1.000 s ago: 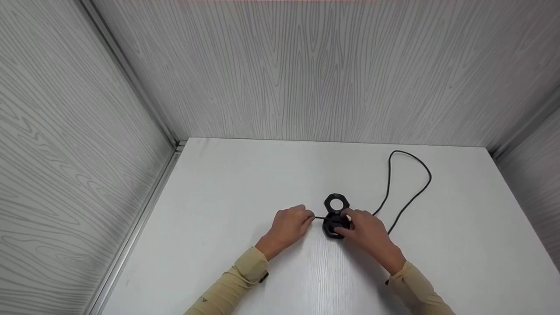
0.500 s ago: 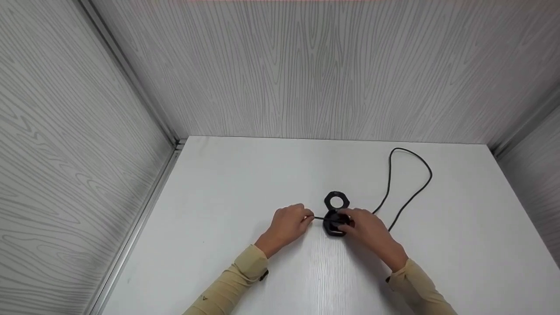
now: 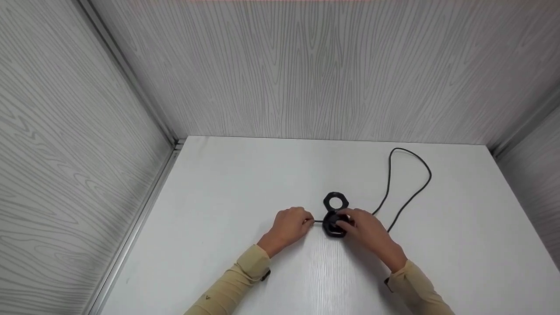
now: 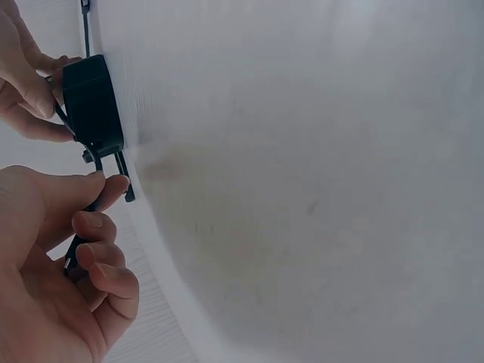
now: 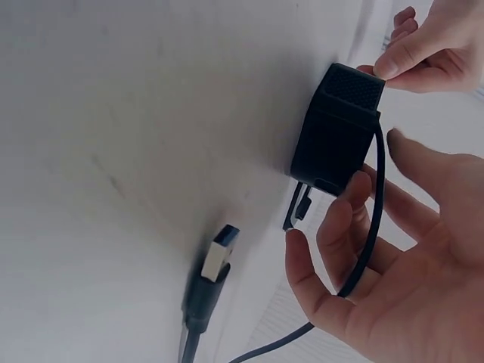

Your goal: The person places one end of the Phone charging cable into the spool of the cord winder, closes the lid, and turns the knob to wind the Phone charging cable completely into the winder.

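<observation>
A black, many-sided case (image 3: pixel 334 233) stands on the white table, with its ring-shaped lid (image 3: pixel 327 202) folded back away from the person. My left hand (image 3: pixel 288 230) pinches a thin black cable (image 4: pixel 97 160) between thumb and forefinger, just left of the case. In the left wrist view, the cable's end passes into that hand's curled fingers. My right hand (image 3: pixel 368 229) holds the case from the right, thumb and forefinger curled over its open top; what they press inside is hidden. In the right wrist view, more cable (image 5: pixel 378 197) runs from the case across the right hand's fingers.
Beyond the right hand, a long loop of the cable (image 3: pixel 430 176) lies on the table (image 3: pixel 227 183). A USB plug (image 5: pixel 217 261) appears near the table in the right wrist view. Grey wood-grain panels (image 3: pixel 280 74) enclose the back and sides.
My left hand has shifted slightly towards me, and the cable between it and the case lies lower. The right thumb has moved a little over the case's opening. The cable loop stays put.
</observation>
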Demonstrator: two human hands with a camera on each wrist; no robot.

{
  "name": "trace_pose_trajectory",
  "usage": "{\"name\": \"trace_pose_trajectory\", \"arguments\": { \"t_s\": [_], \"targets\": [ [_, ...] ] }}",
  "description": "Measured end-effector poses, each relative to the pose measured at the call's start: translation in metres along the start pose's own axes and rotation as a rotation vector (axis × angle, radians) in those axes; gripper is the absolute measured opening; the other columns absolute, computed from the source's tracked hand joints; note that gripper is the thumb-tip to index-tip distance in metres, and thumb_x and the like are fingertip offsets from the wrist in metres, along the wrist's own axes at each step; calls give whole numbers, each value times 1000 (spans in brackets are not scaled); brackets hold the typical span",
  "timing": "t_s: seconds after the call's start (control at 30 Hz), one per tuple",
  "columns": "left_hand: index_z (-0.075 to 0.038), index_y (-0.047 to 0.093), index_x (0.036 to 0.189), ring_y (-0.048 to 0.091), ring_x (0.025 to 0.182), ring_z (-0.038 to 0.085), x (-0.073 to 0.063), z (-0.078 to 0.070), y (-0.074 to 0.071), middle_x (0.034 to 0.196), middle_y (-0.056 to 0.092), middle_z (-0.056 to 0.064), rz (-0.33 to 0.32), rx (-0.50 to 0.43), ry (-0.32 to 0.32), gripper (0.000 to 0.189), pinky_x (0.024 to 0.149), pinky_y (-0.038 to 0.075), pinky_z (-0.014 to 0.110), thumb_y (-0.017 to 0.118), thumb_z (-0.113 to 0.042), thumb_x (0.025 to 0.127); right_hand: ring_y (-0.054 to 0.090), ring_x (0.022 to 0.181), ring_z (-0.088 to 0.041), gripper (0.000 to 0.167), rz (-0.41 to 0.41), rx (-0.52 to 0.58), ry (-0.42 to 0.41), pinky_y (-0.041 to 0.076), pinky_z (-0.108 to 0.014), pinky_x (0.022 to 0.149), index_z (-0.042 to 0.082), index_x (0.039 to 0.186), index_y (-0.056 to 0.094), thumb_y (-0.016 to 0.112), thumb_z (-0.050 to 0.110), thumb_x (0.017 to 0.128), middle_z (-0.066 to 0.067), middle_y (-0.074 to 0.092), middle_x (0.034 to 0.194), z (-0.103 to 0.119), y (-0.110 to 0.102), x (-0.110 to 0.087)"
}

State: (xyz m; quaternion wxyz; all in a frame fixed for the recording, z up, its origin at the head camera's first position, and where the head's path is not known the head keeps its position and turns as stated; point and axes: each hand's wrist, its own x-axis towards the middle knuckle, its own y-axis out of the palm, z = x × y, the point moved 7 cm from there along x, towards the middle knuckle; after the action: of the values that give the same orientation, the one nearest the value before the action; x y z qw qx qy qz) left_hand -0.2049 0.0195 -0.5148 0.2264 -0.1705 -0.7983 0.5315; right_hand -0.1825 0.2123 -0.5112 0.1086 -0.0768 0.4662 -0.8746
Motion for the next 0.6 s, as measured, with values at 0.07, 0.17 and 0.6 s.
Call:
{"name": "trace_pose_trajectory", "arguments": {
  "t_s": [0.07,0.17,0.6],
  "targets": [
    [-19,86,102,76,90,15,0,-2,0,94,80,-2,10,1,5,18,73,61,36,68,-24,102,62,82,-12,30,-13,11,6,49,-33,74,12,127,74,72,28,101,-3,73,95,0,0,0],
    [-20,86,101,76,91,15,0,-3,0,94,80,-2,14,11,6,18,74,61,37,68,-23,101,61,80,-12,26,-29,18,12,48,-32,72,13,123,75,74,25,100,-3,73,92,1,-2,2],
    [-19,72,133,66,108,19,4,-38,-1,122,70,1,-39,108,128,33,85,53,35,66,-35,104,59,80,-16,28,-22,-50,63,48,-36,73,9,123,77,72,26,101,-7,74,97,7,-4,2]
  ]
}}
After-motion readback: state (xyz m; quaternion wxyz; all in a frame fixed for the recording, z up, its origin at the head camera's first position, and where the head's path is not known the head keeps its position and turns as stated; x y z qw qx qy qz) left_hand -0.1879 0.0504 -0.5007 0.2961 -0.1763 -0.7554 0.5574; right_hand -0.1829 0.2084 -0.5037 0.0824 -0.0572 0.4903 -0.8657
